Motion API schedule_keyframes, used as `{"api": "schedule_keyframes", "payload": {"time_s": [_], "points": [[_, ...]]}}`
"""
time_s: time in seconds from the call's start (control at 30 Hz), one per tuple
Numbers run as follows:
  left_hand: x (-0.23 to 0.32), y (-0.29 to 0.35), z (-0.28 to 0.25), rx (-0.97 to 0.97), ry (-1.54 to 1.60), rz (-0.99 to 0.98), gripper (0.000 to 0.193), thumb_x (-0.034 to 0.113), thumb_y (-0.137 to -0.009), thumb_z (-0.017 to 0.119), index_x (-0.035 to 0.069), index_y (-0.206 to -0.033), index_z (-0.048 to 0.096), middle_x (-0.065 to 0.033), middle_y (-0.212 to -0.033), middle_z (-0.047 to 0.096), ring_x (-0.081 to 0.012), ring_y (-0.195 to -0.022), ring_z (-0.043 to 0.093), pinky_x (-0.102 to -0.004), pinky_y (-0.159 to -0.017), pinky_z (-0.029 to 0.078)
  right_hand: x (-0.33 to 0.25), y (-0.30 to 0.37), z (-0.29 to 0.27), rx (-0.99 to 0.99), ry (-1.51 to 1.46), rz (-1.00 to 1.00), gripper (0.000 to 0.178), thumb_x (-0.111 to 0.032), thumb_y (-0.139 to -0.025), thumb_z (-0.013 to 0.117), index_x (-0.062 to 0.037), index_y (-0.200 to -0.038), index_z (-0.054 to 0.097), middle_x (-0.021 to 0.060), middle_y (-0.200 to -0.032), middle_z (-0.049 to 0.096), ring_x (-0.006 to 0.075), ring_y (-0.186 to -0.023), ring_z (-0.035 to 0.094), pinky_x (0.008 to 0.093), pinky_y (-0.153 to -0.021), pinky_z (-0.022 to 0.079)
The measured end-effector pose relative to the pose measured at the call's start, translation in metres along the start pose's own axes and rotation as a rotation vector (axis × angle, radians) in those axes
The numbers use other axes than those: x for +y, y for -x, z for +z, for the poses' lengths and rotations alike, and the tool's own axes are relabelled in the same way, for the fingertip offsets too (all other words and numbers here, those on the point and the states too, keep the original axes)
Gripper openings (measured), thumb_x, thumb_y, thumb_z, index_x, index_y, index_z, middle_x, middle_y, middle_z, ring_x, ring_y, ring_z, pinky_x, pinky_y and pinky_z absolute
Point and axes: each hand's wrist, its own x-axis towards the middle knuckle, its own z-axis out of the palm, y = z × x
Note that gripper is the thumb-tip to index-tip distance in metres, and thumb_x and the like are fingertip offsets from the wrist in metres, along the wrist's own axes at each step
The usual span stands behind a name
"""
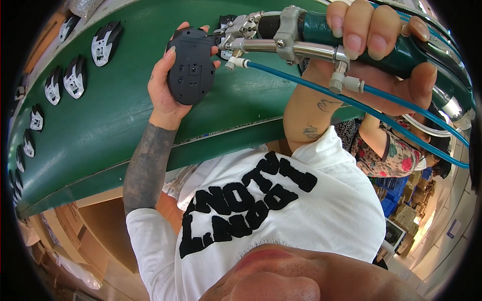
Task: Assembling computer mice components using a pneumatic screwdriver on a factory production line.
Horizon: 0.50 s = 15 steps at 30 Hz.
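Observation:
My left hand (pixel 161 95) is wrapped round a black computer mouse (pixel 192 65) and holds it up over the green work surface (pixel 120 130). The mouse's underside, with small recesses and holes, faces me. My right hand (pixel 376 40) grips the dark green body of a power screwdriver (pixel 317 27), its fingers closed round it. A silver metal tube and a jointed nozzle head (pixel 243 31) are clamped along the tool. The nozzle's thin tip meets the upper right edge of the mouse; whether it sits in a screw hole I cannot tell.
Several open mouse shells (pixel 74 77) line the left of the green surface. Another mouse part (pixel 226 22) lies behind the nozzle. Blue air hoses (pixel 311 80) run from the tool to the right. A person in a floral top (pixel 399 153) is at the right, near blue crates (pixel 389 198).

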Motion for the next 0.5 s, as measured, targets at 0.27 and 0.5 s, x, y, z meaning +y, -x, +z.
{"api": "schedule_keyframes", "payload": {"time_s": [0.27,0.5], "points": [[0.0,0.003,0.002,-0.022,0.1,-0.017,0.058,0.032,-0.09,0.047,0.007,-0.141,0.034,-0.02,-0.137,0.042,-0.0318,-0.108,0.056,-0.046,-0.09,0.05,-0.005,-0.006,0.003,-0.086,0.028,0.046,0.043,-0.043,-0.098,0.041,-0.0122,-0.128,0.041,0.0054,-0.083,0.055,0.0217,-0.072,0.056,0.0388,-0.074,0.041],[0.001,-0.004,-0.005,0.115,-0.021,-0.041,0.051,0.029,-0.092,0.044,0.007,-0.138,0.038,-0.0175,-0.131,0.048,-0.0311,-0.108,0.056,-0.045,-0.091,0.049,-0.027,-0.005,-0.018,-0.165,0.032,-0.076,0.047,-0.041,-0.099,0.04,-0.0069,-0.13,0.041,0.0052,-0.084,0.054,0.0198,-0.072,0.056,0.0368,-0.075,0.043]]}}
